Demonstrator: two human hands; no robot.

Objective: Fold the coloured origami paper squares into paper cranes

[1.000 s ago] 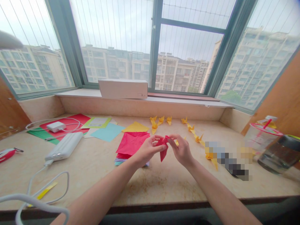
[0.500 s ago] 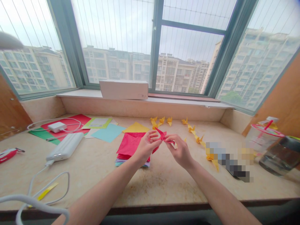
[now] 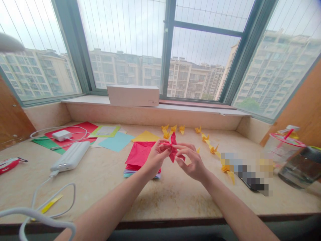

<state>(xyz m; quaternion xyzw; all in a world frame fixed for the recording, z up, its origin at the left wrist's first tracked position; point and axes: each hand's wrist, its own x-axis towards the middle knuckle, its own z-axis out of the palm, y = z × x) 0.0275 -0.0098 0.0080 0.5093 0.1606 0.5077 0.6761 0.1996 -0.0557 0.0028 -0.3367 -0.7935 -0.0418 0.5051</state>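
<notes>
Swung from its earlier near-level slant, the folded red paper (image 3: 173,150) now stands almost upright, its long axis close to vertical, with one narrow point up towards the window and the other down towards the desk. It sits between the two hands, just right of the left hand (image 3: 157,159), whose thumb and fingers pinch it narrowly. The curled fingers of the right hand (image 3: 193,164) close on its right side. The exact folds are hard to read behind the fingers.

Below the hands, on the desk (image 3: 175,201), lies a stack of coloured paper (image 3: 141,174), topped by a loose red sheet. Near the front left corner, a white cable (image 3: 50,197) loops around a yellow paper strip (image 3: 51,204), and a white power bank (image 3: 70,155) lies farther in. A red-and-white object (image 3: 8,165) sits at the left edge. To the right, a pixelated patch (image 3: 247,170) hides whatever lies there, beside a glass bottle (image 3: 299,170) and a plastic cup (image 3: 283,147) with a pink lid and straw.

Along the back edge, small yellow origami cranes (image 3: 208,140) run in a line behind the hands. Teal (image 3: 116,141) and yellow (image 3: 146,136) sheets lie to their left, then a white charger (image 3: 62,135) on red and green sheets (image 3: 45,147). A white box (image 3: 132,95) stands on the window sill.
</notes>
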